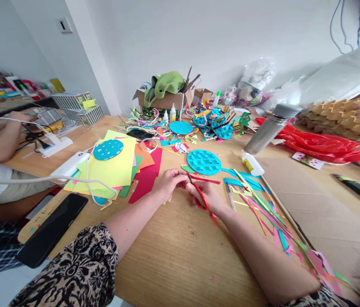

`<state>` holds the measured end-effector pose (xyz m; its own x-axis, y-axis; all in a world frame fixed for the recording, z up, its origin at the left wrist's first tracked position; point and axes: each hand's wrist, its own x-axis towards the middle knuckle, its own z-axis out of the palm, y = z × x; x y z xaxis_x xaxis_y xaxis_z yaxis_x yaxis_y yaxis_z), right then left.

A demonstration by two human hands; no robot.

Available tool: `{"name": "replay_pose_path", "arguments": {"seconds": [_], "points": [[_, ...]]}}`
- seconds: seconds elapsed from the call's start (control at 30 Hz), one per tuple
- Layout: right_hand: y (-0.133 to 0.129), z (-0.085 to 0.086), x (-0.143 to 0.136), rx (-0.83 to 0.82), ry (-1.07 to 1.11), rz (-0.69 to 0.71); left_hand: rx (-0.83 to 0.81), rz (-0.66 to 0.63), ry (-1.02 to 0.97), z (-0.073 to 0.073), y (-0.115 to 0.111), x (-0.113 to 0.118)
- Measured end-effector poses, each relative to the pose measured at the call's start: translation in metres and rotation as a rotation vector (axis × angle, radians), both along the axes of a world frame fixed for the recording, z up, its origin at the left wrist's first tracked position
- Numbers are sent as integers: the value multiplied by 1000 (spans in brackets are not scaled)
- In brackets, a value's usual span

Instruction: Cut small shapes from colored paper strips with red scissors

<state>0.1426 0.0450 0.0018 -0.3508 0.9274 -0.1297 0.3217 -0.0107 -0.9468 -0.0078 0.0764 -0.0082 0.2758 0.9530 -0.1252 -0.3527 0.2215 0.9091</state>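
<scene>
Red-handled scissors [201, 195] rest in my right hand [210, 197], their blades pointing up and left. My left hand [172, 184] is closed in a pinch close to the blades; whatever is between its fingertips is too small to make out. An orange-red strip [214, 219] hangs below my right hand. Just beyond both hands lies a blue paper oval [204, 162] with a raised pattern. A narrow red paper strip [205, 179] lies in front of that oval. Tiny green paper bits are on the table by my left hand.
Coloured paper sheets [116, 164] are stacked to the left, near a black phone [53, 228]. Paper strips [266, 204], a glue bottle [252, 163], a steel flask [267, 130] and cardboard [320, 204] lie right. A cluttered box [162, 102] stands behind. Another person's arm [1, 138] is far left.
</scene>
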Motion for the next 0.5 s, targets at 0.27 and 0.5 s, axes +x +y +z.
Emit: {"name": "replay_pose_path", "arguments": {"seconds": [0.27,0.5], "points": [[0,2,1,-26,15,22,2,-6,16,0,0,-1],[1,0,1,-27,-4,1,-12,15,12,2,0,0]]}}
